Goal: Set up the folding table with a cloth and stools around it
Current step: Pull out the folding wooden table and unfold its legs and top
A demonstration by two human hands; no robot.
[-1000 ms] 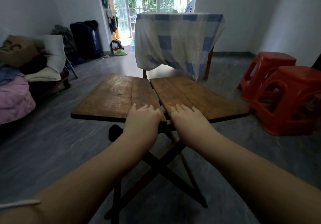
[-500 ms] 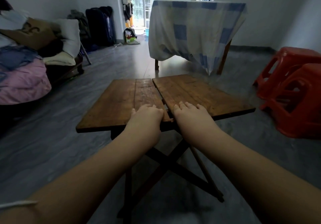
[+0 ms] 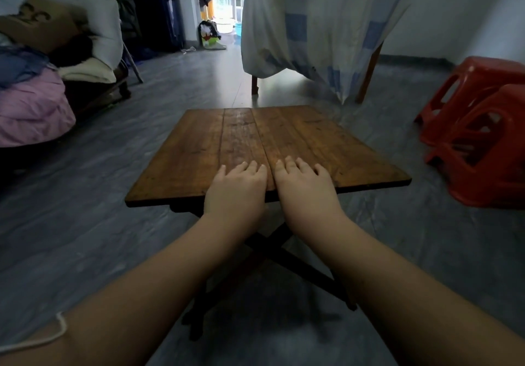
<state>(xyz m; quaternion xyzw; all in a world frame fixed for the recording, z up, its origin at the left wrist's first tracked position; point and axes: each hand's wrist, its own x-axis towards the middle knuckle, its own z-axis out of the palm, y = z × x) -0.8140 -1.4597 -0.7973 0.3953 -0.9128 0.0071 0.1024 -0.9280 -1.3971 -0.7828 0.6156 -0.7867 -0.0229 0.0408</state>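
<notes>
The brown wooden folding table point(image 3: 312, 138) stands unfolded in front of me, its two halves meeting flat along a centre seam, its crossed dark legs point(image 3: 272, 249) below. My left hand point(image 3: 237, 188) and my right hand point(image 3: 304, 188) lie palm down on the near edge, one on each side of the seam, fingers spread and holding nothing. A blue-and-white checked cloth point(image 3: 318, 24) hangs over another table at the back. Two red plastic stools point(image 3: 483, 149) stand on the floor at the right, one behind the other.
A couch piled with pink and white bedding point(image 3: 34, 104) fills the left side. Dark suitcases point(image 3: 159, 10) and a small colourful bag point(image 3: 208, 34) sit near the doorway at the back. Grey floor surrounds the folding table.
The two table halves, earlier tilted with a gap between them, have come down flat and closed together under my hands. My view has moved closer and lower.
</notes>
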